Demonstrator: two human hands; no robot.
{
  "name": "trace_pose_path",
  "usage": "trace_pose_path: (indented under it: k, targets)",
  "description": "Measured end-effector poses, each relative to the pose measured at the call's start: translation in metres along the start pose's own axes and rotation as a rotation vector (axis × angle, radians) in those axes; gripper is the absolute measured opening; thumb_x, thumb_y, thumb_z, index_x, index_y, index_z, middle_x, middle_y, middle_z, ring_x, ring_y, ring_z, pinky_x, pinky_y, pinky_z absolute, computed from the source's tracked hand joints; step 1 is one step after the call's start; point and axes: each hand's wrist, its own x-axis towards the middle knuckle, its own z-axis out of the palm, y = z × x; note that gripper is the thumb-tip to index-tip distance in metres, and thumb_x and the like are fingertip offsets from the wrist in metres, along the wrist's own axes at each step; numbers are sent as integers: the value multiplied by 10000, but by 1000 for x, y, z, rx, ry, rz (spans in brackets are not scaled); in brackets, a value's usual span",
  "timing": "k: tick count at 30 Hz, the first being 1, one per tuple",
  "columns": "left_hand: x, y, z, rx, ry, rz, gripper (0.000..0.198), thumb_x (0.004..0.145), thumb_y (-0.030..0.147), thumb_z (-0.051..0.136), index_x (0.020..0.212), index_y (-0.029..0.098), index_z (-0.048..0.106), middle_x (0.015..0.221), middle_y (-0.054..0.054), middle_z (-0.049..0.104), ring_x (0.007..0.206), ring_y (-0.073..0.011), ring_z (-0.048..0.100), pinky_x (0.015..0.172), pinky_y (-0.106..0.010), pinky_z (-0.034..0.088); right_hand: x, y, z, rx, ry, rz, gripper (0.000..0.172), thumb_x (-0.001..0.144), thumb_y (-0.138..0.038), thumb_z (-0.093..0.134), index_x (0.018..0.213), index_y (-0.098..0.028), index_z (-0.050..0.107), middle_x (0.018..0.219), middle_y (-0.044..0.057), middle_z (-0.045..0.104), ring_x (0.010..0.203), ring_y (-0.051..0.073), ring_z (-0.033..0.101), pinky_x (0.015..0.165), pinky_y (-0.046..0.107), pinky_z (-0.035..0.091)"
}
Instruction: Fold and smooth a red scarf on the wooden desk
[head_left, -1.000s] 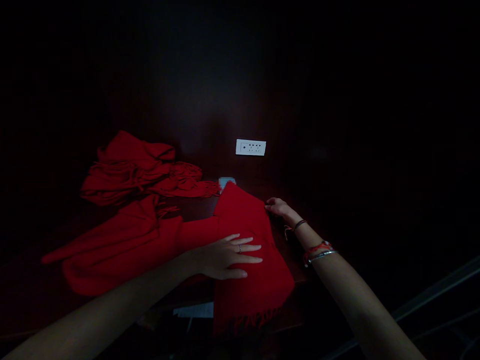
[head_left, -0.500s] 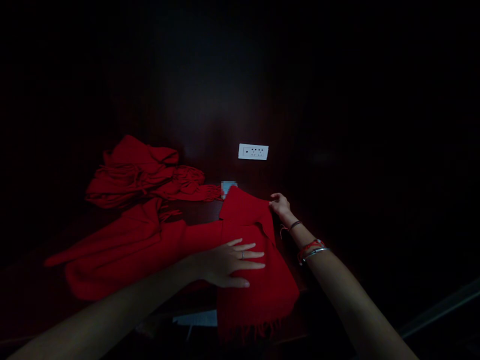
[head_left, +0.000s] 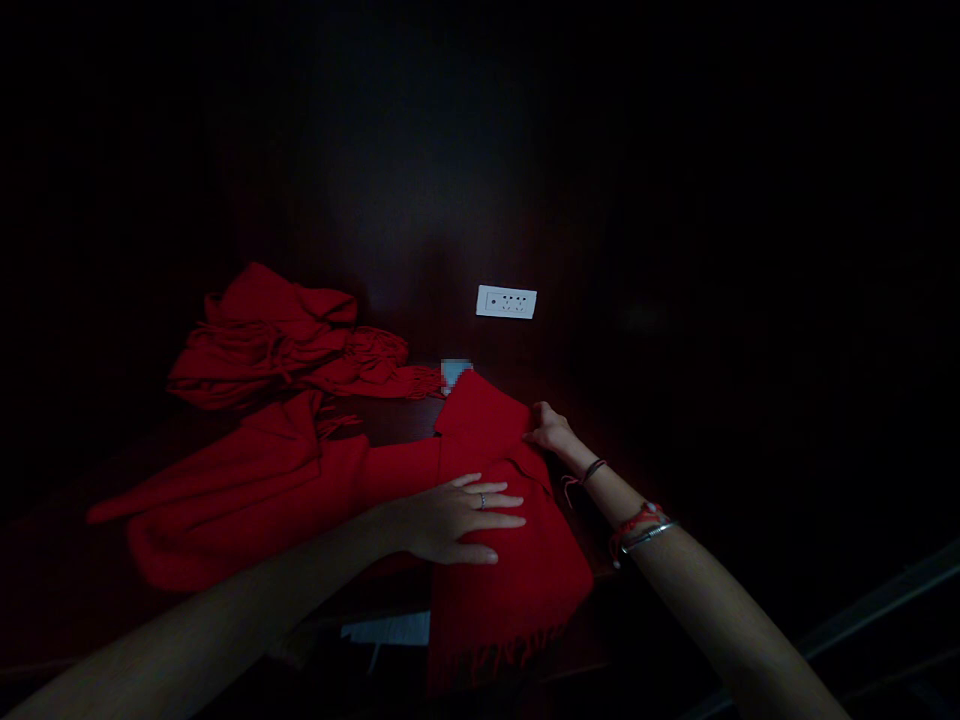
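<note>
A red fringed scarf (head_left: 517, 575) lies spread over the dark surface, its fringe hanging toward me past the front edge. My left hand (head_left: 454, 520), a ring on one finger, rests flat on it with the fingers spread. At the scarf's right edge, beside a folded-over flap, my right hand (head_left: 551, 430) has its fingers closed on the cloth; the thumb and fingertips are only partly visible. To the left the red cloth continues in loose folds (head_left: 225, 500).
A heap of red fringed cloth (head_left: 262, 345) sits at the back left. Behind the scarf is a small pale blurred item (head_left: 455, 374). A white socket plate (head_left: 506, 302) is on the dark back wall. Below the front edge shows a pale flat item (head_left: 386, 629).
My right hand has moved slightly down and left along the scarf's edge, and the flap there has shifted with it. My left hand stays flat in about the same place.
</note>
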Motion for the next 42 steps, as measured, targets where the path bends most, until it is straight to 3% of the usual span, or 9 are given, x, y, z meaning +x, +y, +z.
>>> trace_pose_path:
  k: [6, 13, 19, 25, 30, 33, 36, 40, 42]
  targets:
    - [0, -2, 1, 19, -35, -42, 520, 789, 465, 354, 1261, 308, 201, 1336, 8, 191, 1212, -226, 138, 977, -437, 103, 8, 4, 2, 261, 183, -66, 579, 623, -146, 507, 1174, -203, 340, 839, 8, 587, 708, 116, 562, 629, 218, 434]
    - [-2, 1, -4, -10, -19, 5, 528, 782, 464, 373, 1259, 325, 193, 1326, 21, 221, 1209, -220, 155, 977, -442, 108, 3, 14, 3, 127, 93, 18, 435, 629, -151, 526, 1060, -179, 477, 933, 55, 582, 821, 152, 553, 708, 218, 411]
    - [4, -8, 2, -10, 116, -187, 425, 849, 406, 230, 1261, 314, 190, 1323, 25, 231, 1207, -184, 168, 981, -411, 126, 3, 3, 3, 69, 58, 73, 637, 621, -273, 575, 1190, -140, 323, 1030, 126, 528, 902, 202, 523, 731, 258, 407]
    - [1, -13, 0, 14, -62, -133, 434, 815, 464, 284, 1235, 383, 212, 1327, 59, 213, 1217, -274, 56, 932, -541, 76, 11, -2, 14, 238, 104, 111, 569, 657, -106, 437, 1193, -167, 257, 971, 54, 546, 801, 112, 557, 603, 179, 434]
    - [3, -8, -5, 77, 6, -105, 362, 846, 391, 252, 1204, 364, 305, 1273, 47, 324, 1205, -235, 142, 954, -475, 110, 12, 3, 11, 233, 113, 104, 575, 631, -98, 455, 1179, -145, 290, 889, 56, 561, 741, 132, 559, 603, 214, 431]
    - [14, -3, -5, 149, 85, -93, 366, 851, 370, 246, 1188, 293, 366, 1154, -16, 436, 1098, -188, 335, 936, -356, 224, -3, 9, -4, 136, 162, 44, 528, 621, -179, 530, 1126, -145, 382, 964, 76, 530, 814, 143, 529, 668, 217, 406]
    - [29, -4, -5, 223, 124, -152, 385, 847, 387, 237, 1184, 266, 376, 1075, -44, 456, 974, -176, 429, 863, -318, 310, -40, 16, -26, -97, 161, -124, 297, 692, -261, 491, 969, -157, 512, 900, 64, 562, 783, 130, 525, 648, 195, 375]
    - [47, -19, -1, 271, 207, -225, 415, 837, 418, 239, 1211, 262, 327, 1211, -53, 353, 1095, -210, 324, 908, -359, 247, -100, 26, -36, -277, -200, -176, 335, 721, -452, 427, 663, -165, 590, 630, 46, 595, 564, 128, 527, 484, 205, 324]
    - [51, -31, 3, 241, 187, -243, 476, 819, 470, 247, 1252, 273, 238, 1310, -45, 228, 1180, -232, 193, 940, -395, 182, -118, 27, -29, -301, -199, -180, 297, 712, -428, 452, 691, -168, 594, 663, 53, 609, 588, 131, 538, 485, 204, 318]
